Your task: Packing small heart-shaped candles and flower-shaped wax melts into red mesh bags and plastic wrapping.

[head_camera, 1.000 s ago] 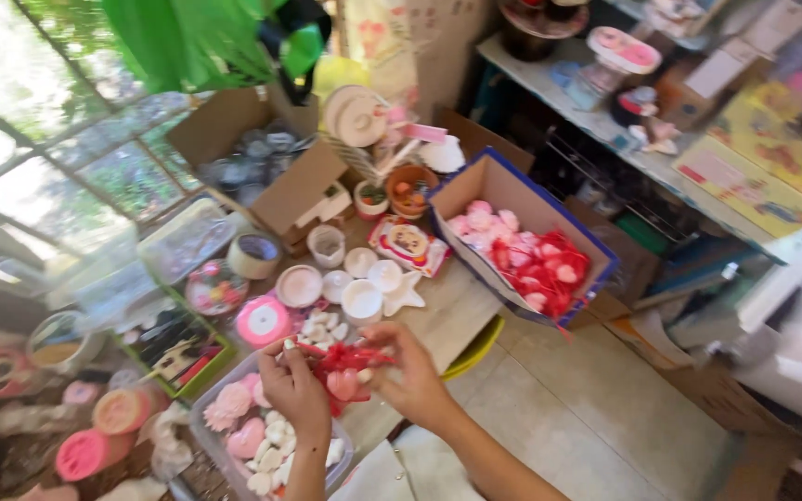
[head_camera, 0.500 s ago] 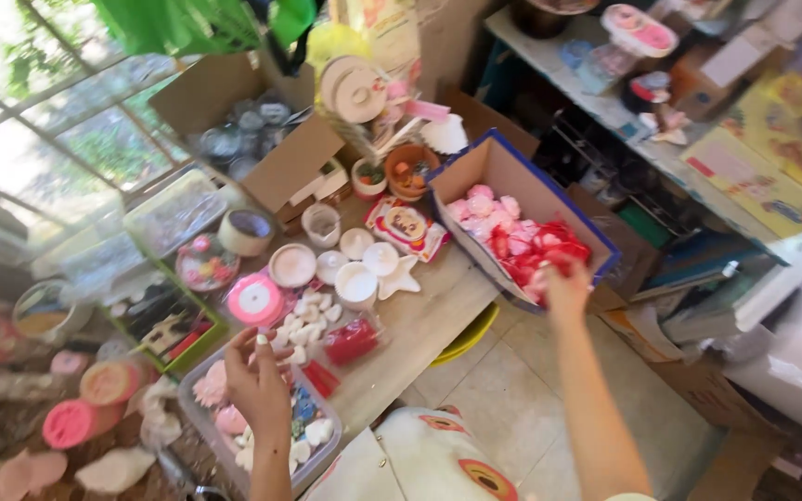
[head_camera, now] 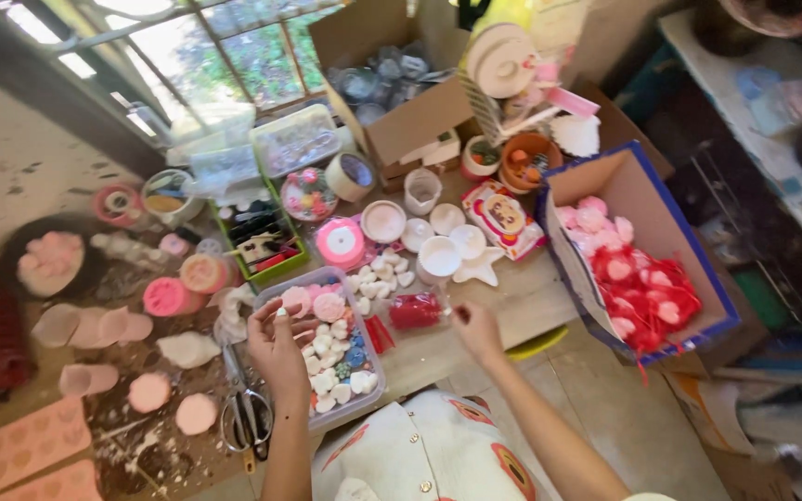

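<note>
My left hand hovers over the near-left corner of a clear plastic tray of small pink, white and blue shapes, fingers loosely bent, nothing visibly held. My right hand reaches to the right end of a red packet lying on the wooden table beside the tray, thumb and finger pinched on it. To the right stands a blue-rimmed cardboard box holding pink pieces and red-wrapped pieces.
White bowls and a star dish sit behind the packet, with a pink tape roll and a green tray. Scissors lie left of the clear tray. Pink moulds and cast pieces fill the left. A cardboard box stands at the back.
My right hand has come back from the blue-rimmed box to the red packet by the tray. My left hand stays over the clear tray. The view has shifted left.
</note>
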